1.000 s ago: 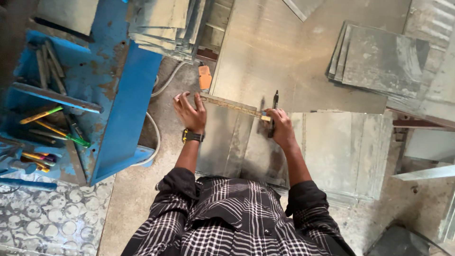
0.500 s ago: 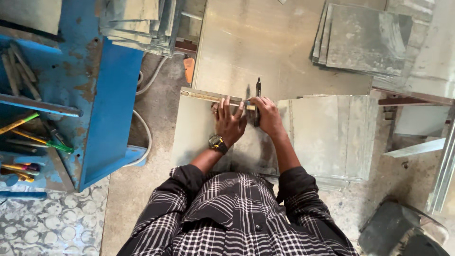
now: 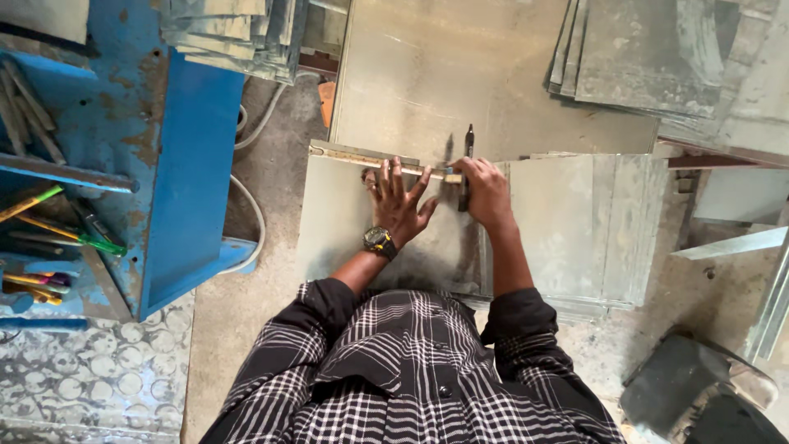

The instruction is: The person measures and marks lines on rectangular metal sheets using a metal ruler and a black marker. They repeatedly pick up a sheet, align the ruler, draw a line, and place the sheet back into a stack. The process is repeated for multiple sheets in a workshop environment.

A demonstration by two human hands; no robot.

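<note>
Looking down from the head view: left hand [image 3: 400, 201], fingers spread wide, presses flat on a long yellowed steel ruler [image 3: 374, 159] laid across a grey sheet-metal panel [image 3: 345, 222] on the floor. Right hand [image 3: 486, 191] grips a dark scribing pen [image 3: 468, 164], upright at the ruler's right end. Blue metal tool rack [image 3: 177, 164] stands to the left; stacked grey sheets [image 3: 633, 57] lie top right.

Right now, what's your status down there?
Left hand flat on ruler. Right hand grips marker at ruler's end. Metal sheet underneath, nothing blocking.
</note>
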